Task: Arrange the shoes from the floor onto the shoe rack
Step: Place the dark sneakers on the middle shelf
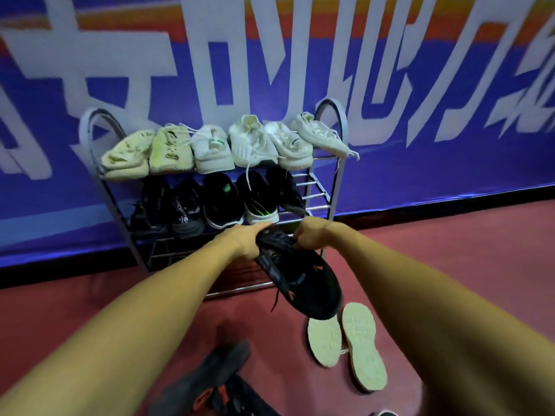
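A black shoe with orange marks (303, 280) hangs in front of the metal shoe rack (338, 124), toe pointing back at me. My left hand (246, 238) grips its heel end from the left and my right hand (309, 234) grips it from the right. Several white shoes (255, 142) fill the rack's top shelf. Several black shoes (219, 202) stand on the middle shelf, with bare rods at its right end. The lower shelf (168, 253) shows bare rods.
Two pale-soled shoes (363, 343) lie sole-up on the red floor (450, 265) at the right. Black and orange shoes (210, 382) lie on the floor close to me. A blue banner wall (420, 175) stands behind the rack.
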